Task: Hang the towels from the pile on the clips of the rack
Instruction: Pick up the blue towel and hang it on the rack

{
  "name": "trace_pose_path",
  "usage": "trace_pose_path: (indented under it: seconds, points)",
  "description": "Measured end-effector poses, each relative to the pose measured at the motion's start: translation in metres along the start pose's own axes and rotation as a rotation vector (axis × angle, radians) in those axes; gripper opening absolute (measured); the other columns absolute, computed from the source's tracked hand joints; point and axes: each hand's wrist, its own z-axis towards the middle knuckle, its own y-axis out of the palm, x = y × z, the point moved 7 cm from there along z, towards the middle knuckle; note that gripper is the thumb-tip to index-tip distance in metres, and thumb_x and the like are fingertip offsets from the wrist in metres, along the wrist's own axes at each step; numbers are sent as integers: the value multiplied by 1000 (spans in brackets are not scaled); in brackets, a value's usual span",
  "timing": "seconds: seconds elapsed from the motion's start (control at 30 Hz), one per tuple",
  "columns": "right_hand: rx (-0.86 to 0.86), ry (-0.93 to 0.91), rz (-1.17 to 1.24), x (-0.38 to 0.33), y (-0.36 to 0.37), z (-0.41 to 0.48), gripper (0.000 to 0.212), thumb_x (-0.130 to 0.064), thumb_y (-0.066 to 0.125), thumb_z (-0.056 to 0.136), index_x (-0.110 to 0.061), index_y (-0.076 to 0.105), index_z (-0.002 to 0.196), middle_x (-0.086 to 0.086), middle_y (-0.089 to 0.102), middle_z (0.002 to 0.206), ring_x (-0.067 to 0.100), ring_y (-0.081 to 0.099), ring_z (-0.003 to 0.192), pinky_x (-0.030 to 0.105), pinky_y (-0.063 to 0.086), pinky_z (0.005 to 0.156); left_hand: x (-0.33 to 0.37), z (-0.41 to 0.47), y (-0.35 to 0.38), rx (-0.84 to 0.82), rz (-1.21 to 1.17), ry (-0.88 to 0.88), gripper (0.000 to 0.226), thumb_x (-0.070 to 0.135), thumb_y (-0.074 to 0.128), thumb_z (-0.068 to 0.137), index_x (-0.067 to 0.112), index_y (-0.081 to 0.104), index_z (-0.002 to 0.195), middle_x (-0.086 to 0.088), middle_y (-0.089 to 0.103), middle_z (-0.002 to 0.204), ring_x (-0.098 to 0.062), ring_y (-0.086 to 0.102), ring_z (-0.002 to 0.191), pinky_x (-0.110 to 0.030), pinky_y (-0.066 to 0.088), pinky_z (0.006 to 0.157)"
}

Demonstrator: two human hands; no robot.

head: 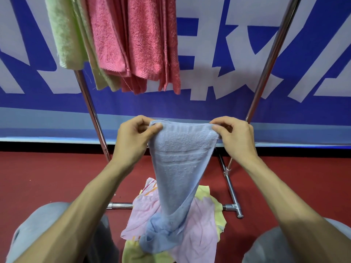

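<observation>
A light blue towel [180,168] hangs stretched between my hands, its lower end still resting on the pile [201,230] of pink and yellow towels on the floor. My left hand [133,137] pinches the towel's upper left corner and my right hand [235,137] pinches the upper right corner. Above, pink towels [140,40] and green towels [64,35] hang from the rack; its clips are out of view. The rack's metal uprights [266,69] slant up on both sides.
The rack's base bar [232,206] lies on the red floor just behind the pile. A blue and white banner [218,78] covers the wall behind. My knees in grey trousers [38,224] frame the pile at the bottom corners.
</observation>
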Motion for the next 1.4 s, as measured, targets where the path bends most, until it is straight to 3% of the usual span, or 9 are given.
trace_pose_path:
  seconds: [0.2, 0.4, 0.53, 0.77, 0.9, 1.0, 1.13, 1.3, 1.4]
  points:
    - [121, -126, 61, -13, -10, 2, 24, -6, 64, 86, -14, 72, 107, -3, 68, 87, 5, 61, 78, 13, 47, 76, 19, 3, -21, -28, 154, 133, 21, 28, 81, 59, 19, 70, 73, 2, 71, 65, -4, 64, 61, -22, 57, 63]
    - [36, -190, -116, -12, 2, -2, 13, -2, 66, 84, -6, 75, 93, 7, 72, 86, 20, 66, 80, 25, 48, 80, 19, -2, -20, 13, 328, 230, 8, 22, 74, 80, 15, 73, 76, 5, 72, 69, -14, 62, 62, -36, 52, 61]
    - [11, -22, -43, -2, 7, 0, 12, -6, 62, 87, -13, 72, 88, -3, 69, 78, 15, 64, 77, 26, 50, 78, 16, 1, -21, 34, 249, 201, 10, 17, 72, 82, 15, 77, 90, 34, 66, 70, 9, 64, 72, -15, 53, 70]
    - [-108, 410, 695, 23, 33, -8, 23, -4, 50, 94, -17, 61, 78, 1, 55, 71, 11, 47, 65, 25, 37, 65, -3, 2, -12, -12, 62, -15, 10, 21, 68, 87, 14, 69, 79, 1, 68, 72, -10, 54, 61, -29, 48, 54]
    - [-48, 493, 739, 24, 32, -16, 22, -1, 48, 95, -13, 60, 80, 0, 58, 72, 10, 51, 64, 25, 40, 64, -6, -1, -8, -29, 136, -12, 10, 21, 69, 85, 17, 69, 76, -3, 71, 71, -10, 56, 62, -35, 49, 61]
    - [2, 499, 673, 20, 21, -18, 19, -1, 51, 93, -12, 64, 84, 4, 64, 77, 12, 57, 69, 25, 45, 64, -2, 1, -10, -15, 97, -13, 10, 17, 71, 83, 20, 70, 74, 11, 71, 68, -2, 60, 65, -27, 50, 68]
    - [85, 429, 634, -9, -4, -2, 19, -3, 52, 92, -14, 65, 85, 2, 64, 78, 10, 57, 69, 22, 45, 60, 40, 7, -16, 3, 57, 83, 11, 13, 69, 85, 20, 69, 76, 10, 68, 67, 2, 57, 61, -15, 47, 61]
    - [165, 261, 659, -81, -44, 33, 19, -3, 53, 92, -16, 65, 84, -2, 64, 79, 8, 58, 72, 23, 47, 64, 115, 28, -39, 55, 2, 219, 14, 10, 66, 86, 20, 67, 76, 17, 64, 57, 4, 53, 57, -17, 46, 58]
    - [175, 177, 627, -125, -69, 50, 16, -4, 51, 93, -11, 66, 93, -5, 61, 79, 5, 56, 73, 25, 49, 68, 155, 41, -54, 63, 32, 285, 15, 11, 64, 89, 19, 65, 76, 8, 60, 58, -11, 53, 56, -29, 46, 48]
